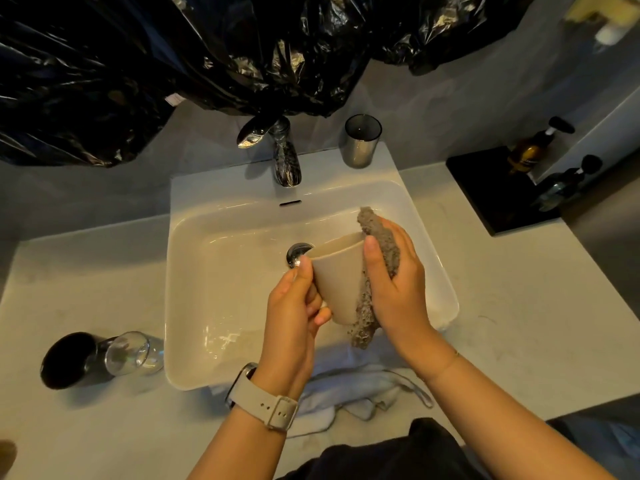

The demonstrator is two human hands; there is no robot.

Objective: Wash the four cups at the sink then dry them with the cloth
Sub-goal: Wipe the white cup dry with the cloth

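The left hand (294,306) grips a plain beige cup (337,278) by its handle, tilted over the sink (194,271); the right hand (398,282) presses a shaggy grey cloth (377,237) against its side.

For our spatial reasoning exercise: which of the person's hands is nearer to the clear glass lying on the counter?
Left. The left hand, holding the beige mug over the sink, is closer to the clear glass at the sink's left. The right hand, pressing the grey cloth to the mug, is farther away.

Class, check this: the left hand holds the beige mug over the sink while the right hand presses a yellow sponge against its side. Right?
Not quite. The head view shows the right hand pressing a grey cloth, not a yellow sponge, against the mug. The left hand does hold it over the sink.
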